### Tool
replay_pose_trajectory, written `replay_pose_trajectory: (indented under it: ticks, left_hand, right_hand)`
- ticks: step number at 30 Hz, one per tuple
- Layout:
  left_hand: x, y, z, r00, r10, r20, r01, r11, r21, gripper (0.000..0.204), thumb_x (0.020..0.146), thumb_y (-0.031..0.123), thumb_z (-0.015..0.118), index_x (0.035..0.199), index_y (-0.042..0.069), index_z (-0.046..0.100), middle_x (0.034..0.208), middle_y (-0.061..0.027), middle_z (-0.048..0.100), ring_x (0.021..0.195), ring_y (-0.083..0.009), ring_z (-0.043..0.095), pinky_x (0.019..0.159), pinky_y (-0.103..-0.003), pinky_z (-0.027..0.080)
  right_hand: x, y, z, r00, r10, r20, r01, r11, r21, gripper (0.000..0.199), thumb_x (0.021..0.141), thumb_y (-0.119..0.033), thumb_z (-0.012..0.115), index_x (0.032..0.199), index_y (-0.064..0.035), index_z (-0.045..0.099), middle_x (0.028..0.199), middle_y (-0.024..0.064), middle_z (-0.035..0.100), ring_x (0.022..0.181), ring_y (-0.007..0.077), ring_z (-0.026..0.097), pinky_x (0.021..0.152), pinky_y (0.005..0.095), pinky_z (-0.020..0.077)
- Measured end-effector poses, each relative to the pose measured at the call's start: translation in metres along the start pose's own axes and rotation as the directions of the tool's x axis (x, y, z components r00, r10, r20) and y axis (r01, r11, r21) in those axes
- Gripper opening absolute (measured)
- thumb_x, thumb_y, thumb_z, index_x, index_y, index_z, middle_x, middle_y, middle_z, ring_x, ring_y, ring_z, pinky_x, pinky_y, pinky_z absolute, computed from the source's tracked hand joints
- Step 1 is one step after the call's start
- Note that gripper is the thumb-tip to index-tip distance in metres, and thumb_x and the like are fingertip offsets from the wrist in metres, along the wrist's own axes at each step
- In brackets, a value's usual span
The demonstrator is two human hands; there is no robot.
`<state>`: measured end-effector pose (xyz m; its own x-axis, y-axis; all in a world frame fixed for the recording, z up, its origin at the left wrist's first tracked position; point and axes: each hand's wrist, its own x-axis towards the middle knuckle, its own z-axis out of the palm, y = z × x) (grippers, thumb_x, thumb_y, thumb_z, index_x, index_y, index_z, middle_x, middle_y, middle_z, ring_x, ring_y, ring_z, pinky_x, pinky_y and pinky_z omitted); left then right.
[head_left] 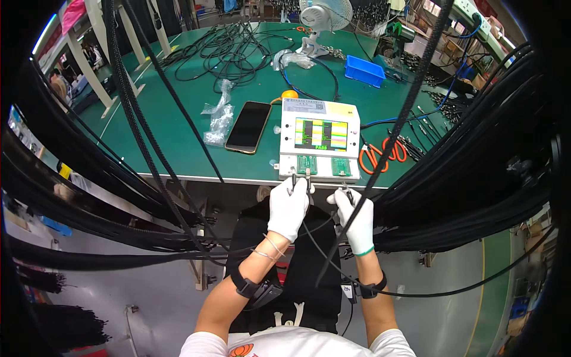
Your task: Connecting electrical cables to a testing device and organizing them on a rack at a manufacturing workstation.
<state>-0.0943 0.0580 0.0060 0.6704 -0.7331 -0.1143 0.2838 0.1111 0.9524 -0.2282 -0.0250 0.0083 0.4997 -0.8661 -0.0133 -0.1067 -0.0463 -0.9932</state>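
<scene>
A white cable tester (288,132) with a lit colour screen (321,134) stands at the table's near edge. Two green circuit boards sit on its front ledge, a left board (307,164) and a right board (341,166). My left hand (288,208), in a white glove, is closed on a black cable connector (308,176) just at the left board; whether it is plugged in I cannot tell. To its right, in front of the ledge, my gloved right hand (355,219) pinches another cable connector (347,191), apart from the boards. Black cable trails below both hands.
A dark phone (248,127) and clear plastic bags (220,122) lie left of the tester. Orange-handled scissors (380,157) lie to its right. Farther back are a blue tray (364,71), a fan (321,18) and tangled black cables (229,53). Thick cable bundles (470,178) hang on both sides.
</scene>
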Motion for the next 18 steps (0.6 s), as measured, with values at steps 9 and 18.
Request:
replay_pose_trajectory:
  ticks: [9,18]
  left_hand:
    - [-0.004,0.008,0.010,0.999,0.034,-0.023,-0.031,0.994,0.107,0.026,0.098,0.020,0.058,0.088,0.000,0.071,0.053,0.0028,0.048,0.047,-0.0058,0.043,0.046,-0.025,0.032]
    - [-0.018,-0.002,-0.005,0.967,0.248,-0.051,-0.211,0.901,0.380,0.028,0.097,0.022,0.058,0.090,-0.003,0.068,0.060,-0.0060,0.059,0.056,-0.0106,0.053,0.053,-0.029,0.041]
  right_hand:
    - [0.003,0.004,0.002,0.996,-0.083,-0.028,0.079,0.990,-0.113,0.023,0.097,-0.019,0.060,0.102,0.0013,0.070,0.061,-0.0071,0.051,0.052,-0.0005,0.040,0.049,0.0190,0.0326]
    - [-0.008,0.001,-0.002,0.741,-0.624,-0.248,0.507,0.762,-0.403,0.020,0.100,-0.014,0.053,0.108,0.0014,0.064,0.065,-0.0006,0.054,0.053,0.0086,0.046,0.050,0.0262,0.0400]
